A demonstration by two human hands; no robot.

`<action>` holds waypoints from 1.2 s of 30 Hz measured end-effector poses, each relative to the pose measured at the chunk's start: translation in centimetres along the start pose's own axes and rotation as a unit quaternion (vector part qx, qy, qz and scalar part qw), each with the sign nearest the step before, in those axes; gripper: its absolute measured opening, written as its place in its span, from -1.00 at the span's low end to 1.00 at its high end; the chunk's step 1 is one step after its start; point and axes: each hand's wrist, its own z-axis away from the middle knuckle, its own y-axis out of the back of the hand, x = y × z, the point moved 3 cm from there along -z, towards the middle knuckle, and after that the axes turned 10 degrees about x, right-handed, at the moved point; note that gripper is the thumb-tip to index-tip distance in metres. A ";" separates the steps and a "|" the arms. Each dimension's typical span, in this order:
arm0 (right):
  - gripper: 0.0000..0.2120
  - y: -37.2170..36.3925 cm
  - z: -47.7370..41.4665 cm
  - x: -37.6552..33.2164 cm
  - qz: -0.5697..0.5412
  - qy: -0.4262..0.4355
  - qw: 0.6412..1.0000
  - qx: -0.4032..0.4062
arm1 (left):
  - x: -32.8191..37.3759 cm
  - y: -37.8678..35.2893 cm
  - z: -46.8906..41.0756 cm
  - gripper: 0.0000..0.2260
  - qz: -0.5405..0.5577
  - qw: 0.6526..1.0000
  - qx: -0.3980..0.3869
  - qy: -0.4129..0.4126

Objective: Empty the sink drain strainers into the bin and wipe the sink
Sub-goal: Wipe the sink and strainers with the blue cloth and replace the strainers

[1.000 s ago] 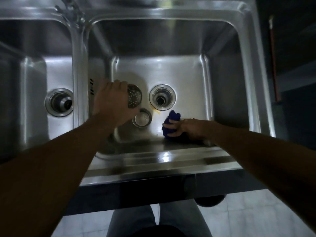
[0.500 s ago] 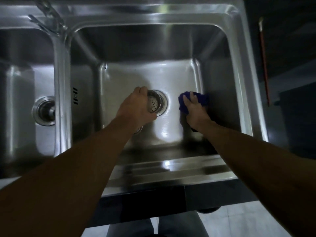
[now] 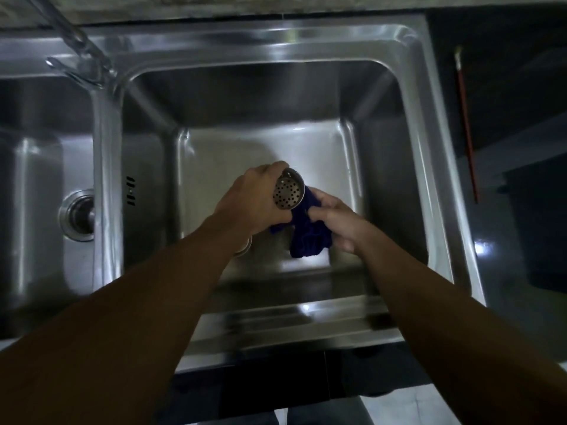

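Over the right basin of a steel double sink (image 3: 435, 154), my left hand (image 3: 251, 204) holds a round perforated metal drain strainer (image 3: 289, 193), its holed bottom turned towards me. My right hand (image 3: 334, 223) grips a dark blue cloth (image 3: 308, 237) bunched against the strainer's right side. Both hands hide the right basin's drain. A second strainer (image 3: 244, 248) shows partly beneath my left wrist on the basin floor. The left basin's drain (image 3: 78, 216) sits open with no strainer in it.
A tap (image 3: 76, 47) rises at the back left over the divider between the basins. A red-handled stick (image 3: 466, 124) leans in the dark gap right of the sink. Pale floor tiles (image 3: 399, 406) show below the sink's front edge.
My right hand has left the basin floor and brought the blue cloth up against the strainer. My left hand has lifted the strainer slightly and turned its bottom towards me.
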 end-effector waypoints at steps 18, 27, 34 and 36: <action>-0.29 2.1 0.7 -0.7 0.010 -0.074 0.997 0.021 | 1.3 -1.7 0.8 -0.42 0.022 0.999 -0.039 -0.016; -0.50 3.8 1.6 -2.2 0.322 0.080 0.933 0.139 | 0.5 -2.1 -3.0 -0.24 -0.026 0.999 -0.013 0.020; -0.41 3.3 0.2 -1.9 0.693 0.195 0.685 0.108 | -0.3 -4.3 -7.4 -0.16 -0.028 0.998 0.025 0.050; -0.31 3.4 -0.8 0.9 0.796 0.194 0.570 0.060 | -0.2 -4.9 -8.4 -0.21 -0.020 0.998 0.039 0.038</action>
